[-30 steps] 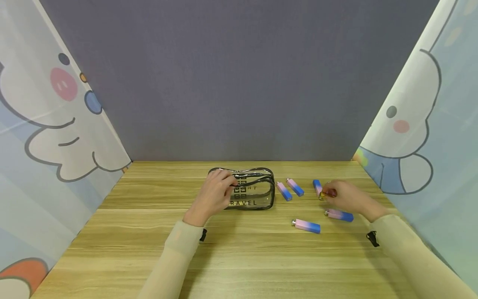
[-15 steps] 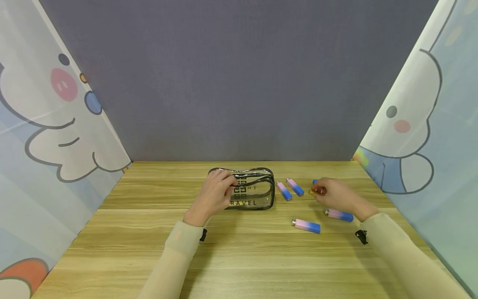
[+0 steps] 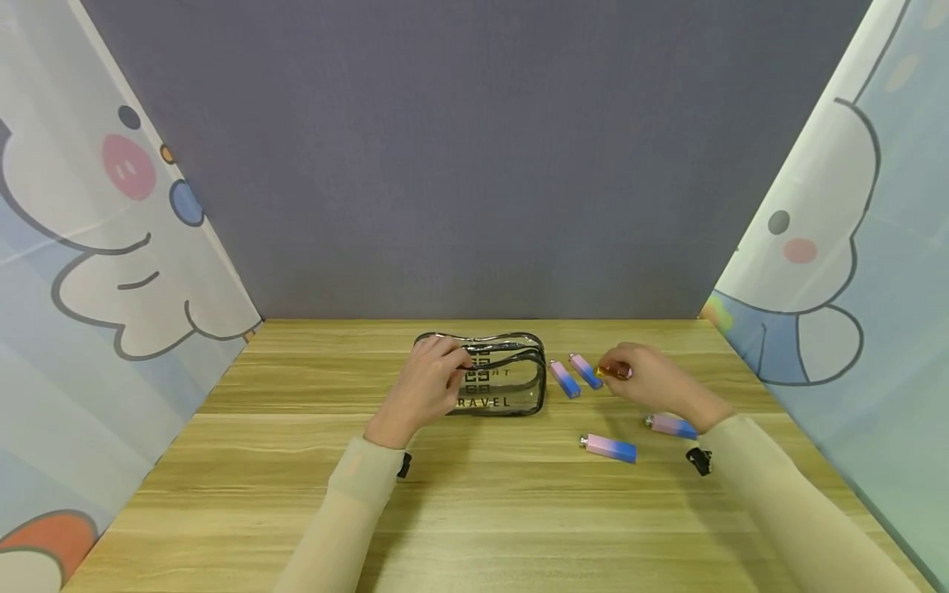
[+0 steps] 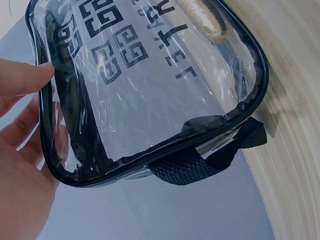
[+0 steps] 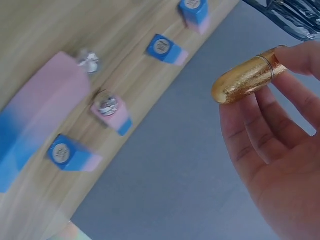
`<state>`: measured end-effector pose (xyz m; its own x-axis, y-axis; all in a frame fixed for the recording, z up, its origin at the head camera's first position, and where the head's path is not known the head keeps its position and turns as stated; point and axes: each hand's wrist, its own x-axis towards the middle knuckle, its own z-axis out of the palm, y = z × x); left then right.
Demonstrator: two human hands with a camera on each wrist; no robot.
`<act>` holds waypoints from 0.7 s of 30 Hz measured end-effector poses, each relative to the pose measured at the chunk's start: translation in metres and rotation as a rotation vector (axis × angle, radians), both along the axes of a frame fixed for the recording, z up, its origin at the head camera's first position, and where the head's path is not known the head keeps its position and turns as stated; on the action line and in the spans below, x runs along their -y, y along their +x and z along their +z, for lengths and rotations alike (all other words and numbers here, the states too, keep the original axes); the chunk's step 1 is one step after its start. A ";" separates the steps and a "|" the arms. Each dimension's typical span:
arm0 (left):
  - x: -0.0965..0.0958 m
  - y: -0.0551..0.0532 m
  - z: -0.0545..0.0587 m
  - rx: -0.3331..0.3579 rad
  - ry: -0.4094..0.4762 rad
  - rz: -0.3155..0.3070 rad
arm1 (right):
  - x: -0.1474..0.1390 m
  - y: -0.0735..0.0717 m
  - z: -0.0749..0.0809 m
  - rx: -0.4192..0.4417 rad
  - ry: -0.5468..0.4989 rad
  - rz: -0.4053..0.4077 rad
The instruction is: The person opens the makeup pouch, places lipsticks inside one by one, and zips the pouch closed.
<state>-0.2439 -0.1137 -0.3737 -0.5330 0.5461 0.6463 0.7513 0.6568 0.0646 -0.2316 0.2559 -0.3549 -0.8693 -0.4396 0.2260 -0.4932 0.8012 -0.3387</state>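
My left hand pinches the upper rim of a clear zip pouch with black piping and dark lettering. In the left wrist view the thumb lies on the pouch's edge, and a gold rounded tube shows through the plastic. My right hand is above the table, right of the pouch. Between its thumb and fingers it holds a shiny gold capsule-shaped tube with a thin seam ring. Two pink-and-blue lipsticks lie between that hand and the pouch.
Another pink-and-blue lipstick lies nearer on the wooden table; one more is partly covered by the right wrist. A grey panel stands behind, with cartoon-printed curtains at both sides.
My right hand has moved left with the gold tube, toward the pouch, and now covers the lipstick that lay beside it. The left hand and pouch have stayed in place.
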 end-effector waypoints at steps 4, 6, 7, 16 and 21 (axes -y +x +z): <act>0.000 0.000 0.000 0.004 0.002 0.000 | 0.006 -0.003 0.004 0.005 -0.023 0.014; 0.000 0.001 0.001 0.006 0.003 0.000 | 0.009 -0.004 0.006 0.001 -0.032 0.019; 0.000 0.001 0.001 0.006 0.004 -0.001 | 0.011 -0.004 0.007 0.000 -0.037 0.021; 0.000 0.001 0.001 0.007 0.016 -0.005 | 0.027 -0.008 0.012 -0.053 -0.076 0.027; 0.001 0.000 0.002 0.007 0.016 -0.006 | 0.037 -0.009 0.017 -0.059 -0.101 0.019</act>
